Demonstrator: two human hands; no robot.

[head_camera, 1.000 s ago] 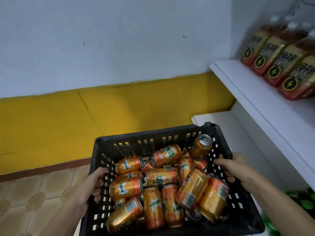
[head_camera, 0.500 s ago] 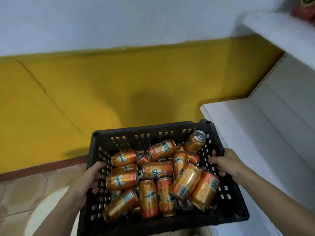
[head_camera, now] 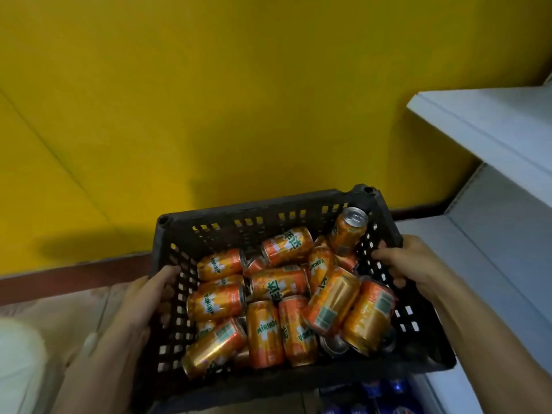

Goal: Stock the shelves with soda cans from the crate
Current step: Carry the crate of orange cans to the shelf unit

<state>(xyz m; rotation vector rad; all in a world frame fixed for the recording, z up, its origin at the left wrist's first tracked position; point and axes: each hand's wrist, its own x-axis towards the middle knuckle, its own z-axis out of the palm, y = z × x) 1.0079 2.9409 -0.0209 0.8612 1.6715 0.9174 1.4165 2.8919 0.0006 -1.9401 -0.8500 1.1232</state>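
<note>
Left hand [head_camera: 149, 297] grips the crate [head_camera: 268, 218] by its 9 o'clock wall. The thumb lies up along the inner face of the lattice, and the other fingers are hidden on the outside. Right hand [head_camera: 415, 264] holds the opposite wall at 3 o'clock, fingers curled over the rim and down onto the inside. Both forearms come in from the bottom edge, and the black crate is carried between them.

From where I stand, the cans [head_camera: 277, 286] lie in a loose heap across the crate's bottom. They are orange, most on their sides and crossing one another, and several read MIRINDA. A leaning can [head_camera: 349, 231] is propped in the 1 o'clock corner with its silver top showing, near the right hand's fingertips.

At 2 o'clock from the crate a white shelf [head_camera: 493, 124] juts out from the right. A lower shelf [head_camera: 484, 252] sits at 3 o'clock, behind the right hand and forearm. Under the crate at 5 o'clock some blue goods [head_camera: 376, 395] show, too blurred to name.

A yellow wall [head_camera: 239, 100] fills everything toward 12 o'clock. A brown skirting [head_camera: 59, 271] runs along its foot at 9 o'clock, with the tiled floor [head_camera: 59, 303] below that. Something pale [head_camera: 18, 354] sits at 8 o'clock, and I cannot tell what it is.
</note>
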